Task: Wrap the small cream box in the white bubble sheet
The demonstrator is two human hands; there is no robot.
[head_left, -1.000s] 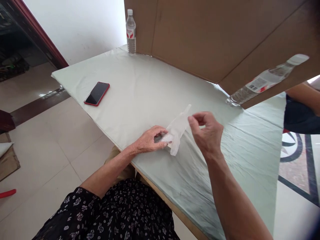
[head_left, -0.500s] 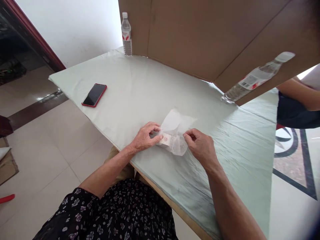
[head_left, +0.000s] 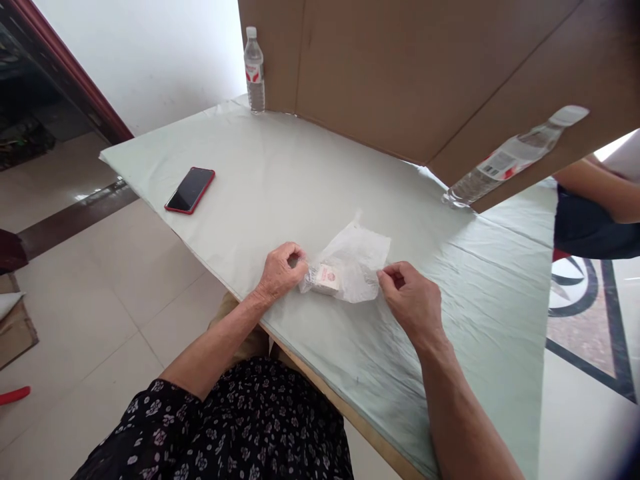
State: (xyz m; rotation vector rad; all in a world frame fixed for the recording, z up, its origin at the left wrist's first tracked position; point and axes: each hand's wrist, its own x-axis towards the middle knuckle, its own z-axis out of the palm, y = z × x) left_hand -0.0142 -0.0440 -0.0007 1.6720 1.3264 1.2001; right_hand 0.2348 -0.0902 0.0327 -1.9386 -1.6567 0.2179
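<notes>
A thin clear plastic bag (head_left: 355, 263) lies flat on the pale green table cover (head_left: 280, 173) near its front edge. Inside the bag is a small whitish item with a red mark (head_left: 326, 277). My left hand (head_left: 280, 270) is curled at the bag's left end, fingers closed on its edge. My right hand (head_left: 410, 300) pinches the bag's right lower corner between thumb and fingers.
A red-cased phone (head_left: 191, 190) lies at the table's left edge. One water bottle (head_left: 254, 69) stands at the far corner; another (head_left: 510, 160) leans by a large cardboard screen (head_left: 425, 73). Another person's arm (head_left: 600, 193) shows at the far right.
The bag was held up and stretched between my hands; now it lies spread flat on the table. My right hand came down to its right corner, my left stayed at the left end.
</notes>
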